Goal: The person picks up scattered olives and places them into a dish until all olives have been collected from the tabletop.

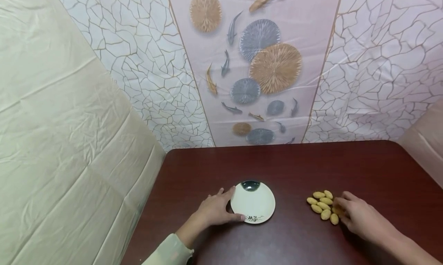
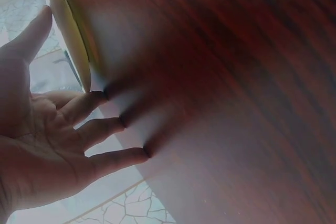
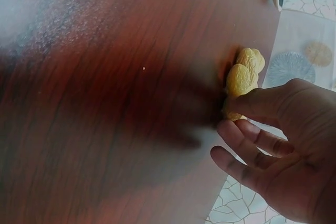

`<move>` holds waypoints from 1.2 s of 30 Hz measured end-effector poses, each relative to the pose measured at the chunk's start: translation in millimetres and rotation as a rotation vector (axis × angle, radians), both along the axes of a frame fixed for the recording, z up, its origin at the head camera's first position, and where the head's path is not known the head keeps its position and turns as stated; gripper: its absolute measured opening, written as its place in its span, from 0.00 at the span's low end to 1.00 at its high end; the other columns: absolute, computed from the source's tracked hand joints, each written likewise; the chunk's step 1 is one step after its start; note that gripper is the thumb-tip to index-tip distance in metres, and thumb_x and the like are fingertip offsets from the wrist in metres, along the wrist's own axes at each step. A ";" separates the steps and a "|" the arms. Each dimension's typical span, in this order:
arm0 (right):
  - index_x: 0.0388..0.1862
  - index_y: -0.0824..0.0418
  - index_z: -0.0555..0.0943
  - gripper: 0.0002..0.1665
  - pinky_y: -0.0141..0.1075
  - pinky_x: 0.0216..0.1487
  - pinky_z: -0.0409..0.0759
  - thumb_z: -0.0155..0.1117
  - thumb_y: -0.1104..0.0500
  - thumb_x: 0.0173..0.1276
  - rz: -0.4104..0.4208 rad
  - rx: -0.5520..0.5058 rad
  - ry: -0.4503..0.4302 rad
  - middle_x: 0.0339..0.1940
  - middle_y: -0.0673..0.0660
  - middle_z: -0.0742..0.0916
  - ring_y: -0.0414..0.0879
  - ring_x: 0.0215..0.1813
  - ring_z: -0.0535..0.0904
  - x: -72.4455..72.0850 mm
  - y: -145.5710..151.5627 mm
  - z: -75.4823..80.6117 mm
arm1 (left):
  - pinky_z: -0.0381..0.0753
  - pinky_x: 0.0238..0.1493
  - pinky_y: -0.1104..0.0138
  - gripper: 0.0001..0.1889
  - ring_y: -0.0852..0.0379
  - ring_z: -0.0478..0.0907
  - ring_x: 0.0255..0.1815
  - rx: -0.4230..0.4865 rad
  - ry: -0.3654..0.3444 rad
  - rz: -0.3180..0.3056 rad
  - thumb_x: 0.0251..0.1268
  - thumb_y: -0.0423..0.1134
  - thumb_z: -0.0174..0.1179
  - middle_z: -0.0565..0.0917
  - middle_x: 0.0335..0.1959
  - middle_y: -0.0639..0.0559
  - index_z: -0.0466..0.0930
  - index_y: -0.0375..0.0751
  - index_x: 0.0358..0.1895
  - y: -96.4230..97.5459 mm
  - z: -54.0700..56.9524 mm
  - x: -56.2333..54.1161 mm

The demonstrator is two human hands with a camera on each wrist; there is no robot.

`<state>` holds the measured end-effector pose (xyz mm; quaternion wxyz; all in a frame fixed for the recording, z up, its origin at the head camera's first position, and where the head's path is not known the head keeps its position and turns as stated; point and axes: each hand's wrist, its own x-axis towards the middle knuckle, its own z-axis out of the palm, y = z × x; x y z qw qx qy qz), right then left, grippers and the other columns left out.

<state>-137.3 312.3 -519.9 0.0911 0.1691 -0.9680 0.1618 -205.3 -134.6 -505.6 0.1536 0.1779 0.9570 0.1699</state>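
Note:
A round cream plate [image 1: 252, 203] with a dark patch at its far rim and a small floral print at its near rim lies flat on the table. My left hand [image 1: 219, 209] rests at its left side, thumb and index finger spread along the rim. In the left wrist view the other fingers [image 2: 126, 156] extend down to the tabletop. Several wrinkled yellow oval pieces [image 1: 323, 205] sit clustered right of the plate. At the cluster's right edge my right hand [image 1: 361, 217] pinches one piece [image 3: 231, 109] between thumb and fingers, which partly hide it.
The dark red-brown table [image 1: 207, 165] has a glossy surface. Behind it hangs a patterned cloth [image 1: 273, 122] with fish and round leaf shapes. Plain cream cloth [image 1: 86, 142] covers the left side, and another cloth [image 1: 427, 142] stands at the right.

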 end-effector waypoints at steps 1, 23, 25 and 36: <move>0.40 0.54 0.86 0.22 0.32 0.26 0.74 0.85 0.73 0.54 0.000 0.002 0.014 0.34 0.45 0.76 0.28 0.31 0.70 0.7 -0.4 -1.0 | 0.69 0.79 0.27 0.61 0.36 0.64 0.89 0.002 -0.001 0.000 0.58 0.75 0.75 0.72 0.85 0.41 0.59 0.51 0.90 -0.1 -0.4 0.7; 0.42 0.59 0.87 0.25 0.31 0.26 0.75 0.87 0.74 0.47 0.035 -0.003 0.119 0.36 0.47 0.78 0.28 0.31 0.70 -1.2 -1.2 0.7 | 0.64 0.84 0.29 0.64 0.39 0.60 0.91 -0.002 -0.013 -0.027 0.57 0.74 0.76 0.68 0.88 0.46 0.57 0.49 0.91 -2.0 -2.1 -2.4; 0.43 0.58 0.87 0.25 0.32 0.27 0.76 0.87 0.72 0.48 0.032 -0.009 0.098 0.37 0.47 0.79 0.28 0.32 0.72 -2.2 -3.0 3.8 | 0.64 0.84 0.29 0.64 0.38 0.60 0.91 -0.005 -0.012 -0.032 0.57 0.74 0.76 0.68 0.88 0.47 0.57 0.49 0.91 -1.9 -2.4 -3.0; 0.43 0.55 0.86 0.24 0.30 0.30 0.73 0.88 0.66 0.48 0.082 -0.014 0.153 0.36 0.42 0.78 0.28 0.33 0.69 -8.4 -19.6 11.9 | 0.64 0.84 0.29 0.64 0.38 0.60 0.91 -0.014 -0.017 -0.036 0.57 0.76 0.75 0.70 0.87 0.42 0.55 0.49 0.91 -2.8 -4.2 -3.9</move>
